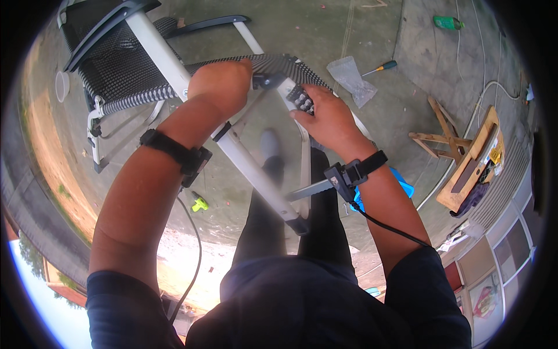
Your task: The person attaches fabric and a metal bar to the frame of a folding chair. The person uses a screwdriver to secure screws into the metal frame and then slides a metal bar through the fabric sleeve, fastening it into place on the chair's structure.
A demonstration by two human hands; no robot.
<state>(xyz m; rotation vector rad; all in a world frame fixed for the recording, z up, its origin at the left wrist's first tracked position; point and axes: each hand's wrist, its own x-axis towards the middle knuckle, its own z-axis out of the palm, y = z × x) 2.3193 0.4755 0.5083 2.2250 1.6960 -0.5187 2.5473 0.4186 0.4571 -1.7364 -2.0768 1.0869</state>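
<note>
A folding chair [125, 72] with a black-and-white woven mesh seat, white metal tubes and black armrests is tilted in front of me, its lower leg slanting toward my shins. My left hand [221, 84] is closed at a white tube beside the black joint piece [268, 80]; its fingertips are hidden behind the wrist. To the right, my right hand [331, 119] grips the chair's frame tube where the woven fabric wraps it, thumb on the near side. Both wrists wear black straps with small devices, and a cable runs from each.
A clear plastic bag [353, 80] and a screwdriver [381, 68] lie on the concrete beyond my right hand. A green bottle [447, 22] lies farther off. At right stands a wooden bench [471, 166] with items; a blue tray [402, 185] and lime-green power tool [199, 202] are nearer.
</note>
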